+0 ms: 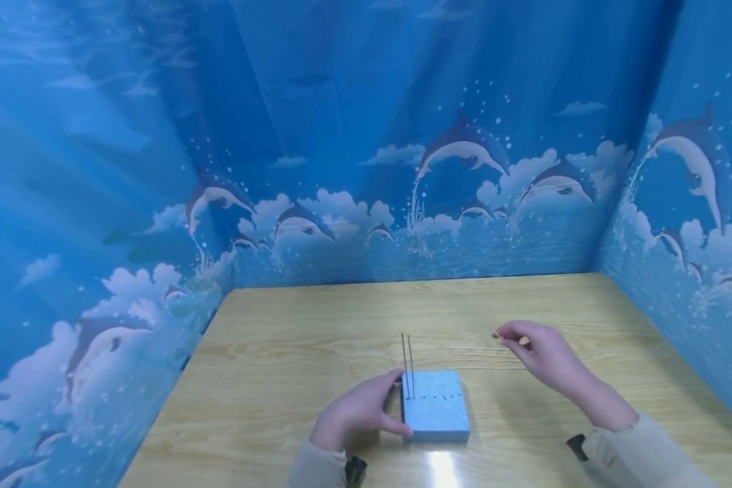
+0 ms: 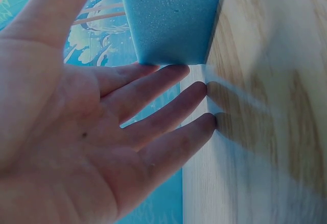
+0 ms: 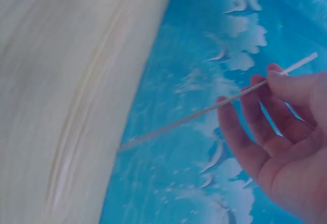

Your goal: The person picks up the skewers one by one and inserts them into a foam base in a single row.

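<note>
A light blue foam block (image 1: 436,415) lies on the table, its top marked with a row of small dark holes. Two thin wooden sticks (image 1: 405,366) stand upright near its left edge. My left hand (image 1: 361,408) holds the block from the left, thumb at the near corner and fingers at the far one. In the left wrist view, fingertips touch the end of the block (image 2: 173,22), and the lower two meet the tabletop. Above the table at right, my right hand (image 1: 550,358) pinches another thin stick (image 3: 194,116) between thumb and fingers, close to one end.
Several thin sticks (image 1: 478,348) lie side by side on the wooden table (image 1: 305,325), between the block and my right hand. Blue curtains (image 1: 341,135) printed with dolphins stand along the back and both sides of the table.
</note>
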Demonstrator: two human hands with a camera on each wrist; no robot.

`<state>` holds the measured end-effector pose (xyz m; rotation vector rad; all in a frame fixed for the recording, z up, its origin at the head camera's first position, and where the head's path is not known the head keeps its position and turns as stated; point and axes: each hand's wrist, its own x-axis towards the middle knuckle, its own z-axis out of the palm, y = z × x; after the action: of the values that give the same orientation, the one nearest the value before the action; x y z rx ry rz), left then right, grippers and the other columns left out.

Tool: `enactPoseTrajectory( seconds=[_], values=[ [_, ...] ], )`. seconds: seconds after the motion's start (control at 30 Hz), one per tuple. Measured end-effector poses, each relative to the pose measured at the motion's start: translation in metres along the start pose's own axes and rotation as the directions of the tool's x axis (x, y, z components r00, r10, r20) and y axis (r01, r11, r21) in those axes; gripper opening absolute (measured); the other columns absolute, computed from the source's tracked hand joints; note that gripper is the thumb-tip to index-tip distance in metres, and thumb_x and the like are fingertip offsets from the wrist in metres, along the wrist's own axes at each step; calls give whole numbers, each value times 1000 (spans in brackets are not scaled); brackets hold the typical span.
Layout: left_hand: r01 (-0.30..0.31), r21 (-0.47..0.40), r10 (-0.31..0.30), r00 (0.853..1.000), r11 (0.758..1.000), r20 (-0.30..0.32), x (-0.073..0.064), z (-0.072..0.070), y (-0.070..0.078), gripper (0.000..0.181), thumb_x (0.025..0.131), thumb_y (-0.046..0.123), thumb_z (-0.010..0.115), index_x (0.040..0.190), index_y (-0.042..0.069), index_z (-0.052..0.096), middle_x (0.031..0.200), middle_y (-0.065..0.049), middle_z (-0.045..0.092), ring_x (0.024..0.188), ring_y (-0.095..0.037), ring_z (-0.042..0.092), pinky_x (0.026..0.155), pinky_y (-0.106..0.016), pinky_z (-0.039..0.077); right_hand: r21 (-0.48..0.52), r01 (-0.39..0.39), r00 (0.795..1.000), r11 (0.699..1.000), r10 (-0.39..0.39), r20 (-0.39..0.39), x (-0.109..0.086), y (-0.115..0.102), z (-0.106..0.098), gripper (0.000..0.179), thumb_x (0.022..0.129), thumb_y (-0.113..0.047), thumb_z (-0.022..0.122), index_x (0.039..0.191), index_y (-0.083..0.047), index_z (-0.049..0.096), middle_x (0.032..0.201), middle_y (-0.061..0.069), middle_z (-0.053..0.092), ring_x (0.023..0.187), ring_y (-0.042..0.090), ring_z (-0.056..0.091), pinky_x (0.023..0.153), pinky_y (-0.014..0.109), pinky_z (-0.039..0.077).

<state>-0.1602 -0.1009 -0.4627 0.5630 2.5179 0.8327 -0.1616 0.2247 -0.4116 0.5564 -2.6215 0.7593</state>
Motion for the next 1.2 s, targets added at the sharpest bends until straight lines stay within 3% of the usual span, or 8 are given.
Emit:
enactPoseTrajectory(
  seconds=[0.13,0.27,0.6,1.0,1.2],
  values=[
    [-3,7,3,1000,1000,-2,0,1,-1,116,61,49,88,155,13,30,158,-7,39,144,-27,40,119,-49,34,48,1,995,999,4,-102,2,-20,-1,20,81,6,73,98,-5,72,90,5,75,79,19,71,65,15,59],
    [1,2,-1,1000,1000,2,0,1,0,116,60,49,88,155,13,31,158,-8,39,144,-27,40,119,-50,34,125,-3,987,992,23,-157,4,-40,-1,23,80,7,75,97,-7,73,89,3,75,78,15,72,67,12,58],
    [-9,-4,9,1000,1000,7,0,2,1,115,62,49,88,155,13,30,158,-8,39,144,-27,39,119,-50,34,296,-28,985,955,77,-153,9,-67,11,20,82,8,73,96,-6,71,92,7,75,76,15,73,64,14,59],
    [-23,12,23,1000,1000,-12,-1,1,1,116,62,52,87,155,12,30,158,-8,39,143,-28,40,119,-50,34,486,63,988,872,14,-153,10,-86,37,18,82,11,71,90,-5,67,92,10,74,72,18,74,62,23,62],
    [-30,13,31,999,999,-11,0,1,1,115,62,51,88,155,12,31,157,-8,41,143,-28,41,119,-50,34,518,78,990,852,-4,-143,10,-93,47,17,82,12,71,89,-3,67,90,13,74,72,19,74,63,21,62]
  ],
)
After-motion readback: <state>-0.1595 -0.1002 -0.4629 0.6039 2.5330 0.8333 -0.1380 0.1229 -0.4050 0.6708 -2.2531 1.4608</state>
